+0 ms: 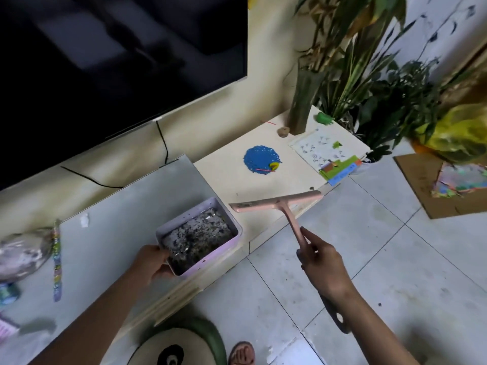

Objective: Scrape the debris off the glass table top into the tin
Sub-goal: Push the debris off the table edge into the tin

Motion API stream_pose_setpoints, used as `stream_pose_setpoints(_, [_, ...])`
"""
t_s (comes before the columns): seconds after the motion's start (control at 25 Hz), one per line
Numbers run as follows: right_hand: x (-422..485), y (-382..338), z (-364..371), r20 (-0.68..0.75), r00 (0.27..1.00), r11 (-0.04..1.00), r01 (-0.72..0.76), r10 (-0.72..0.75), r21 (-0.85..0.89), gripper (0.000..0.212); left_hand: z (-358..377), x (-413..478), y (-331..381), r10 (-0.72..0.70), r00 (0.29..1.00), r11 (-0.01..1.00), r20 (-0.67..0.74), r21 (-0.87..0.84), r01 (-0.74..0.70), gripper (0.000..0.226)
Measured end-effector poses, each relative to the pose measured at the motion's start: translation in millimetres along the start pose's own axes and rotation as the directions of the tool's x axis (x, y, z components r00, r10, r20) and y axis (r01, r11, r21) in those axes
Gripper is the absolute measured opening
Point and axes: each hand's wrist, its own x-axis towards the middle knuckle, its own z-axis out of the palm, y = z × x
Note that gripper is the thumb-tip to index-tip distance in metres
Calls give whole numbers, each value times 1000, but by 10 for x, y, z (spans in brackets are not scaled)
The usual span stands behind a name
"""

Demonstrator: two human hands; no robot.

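Tin (216,255) is gripped at its near corner by the left hand (151,262), fingers curled round the rim. It sits at the front right corner of the glass top (118,219), its floor covered with dark debris (197,238). The right hand (321,262) grasps the handle of the pink scraper (279,204). Its blade hangs just right of the tin, apart from it, over the cream ledge (237,180). The blade should probably land flat on the glass, then be drawn in one steady pull toward the steadied tin. Tapping it on the rim should drop clinging specks inside.
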Motion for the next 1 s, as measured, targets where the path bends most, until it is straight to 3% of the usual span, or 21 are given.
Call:
stream_pose_setpoints(0.2, [394,-237,241,26,999,1000,-22,23,-12,47,-207,465,33,-36,997,999,-76,-21,34,6])
stream_pose_setpoints(0.44, [609,-296,351,62,998,999,-4,6,-39,46,-309,803,-103,-14,993,998,-114,53,20,21])
stream_pose_setpoints(0.56, [764,-354,370,96,995,999,29,-26,-34,47,-316,897,-149,-31,988,999,-151,18,34,19])
stream_pose_setpoints(0.68, [927,-430,302,126,990,998,68,-66,-14,47,-308,846,-144,-125,984,985,-126,-138,108,22])
stream_pose_setpoints(0.76, [1040,-486,259,134,988,996,79,-82,31,46,-239,749,-54,-119,981,990,-153,-87,107,28])
stream_pose_setpoints(0.8, [1090,-521,209,143,985,995,91,-97,45,45,-168,694,27,-67,969,996,-239,34,77,31])
stream_pose_setpoints(0.88, [1176,-597,79,157,977,989,135,-142,55,45,28,524,275,179,929,934,-324,353,-57,33])
stream_pose_setpoints(0.92, [1223,-623,21,161,973,986,155,-163,62,45,169,402,435,299,908,883,-293,445,-148,33])
stream_pose_setpoints(1.0, [1337,-654,-63,172,964,979,189,-201,83,45,491,241,761,441,877,823,-188,473,-313,33])
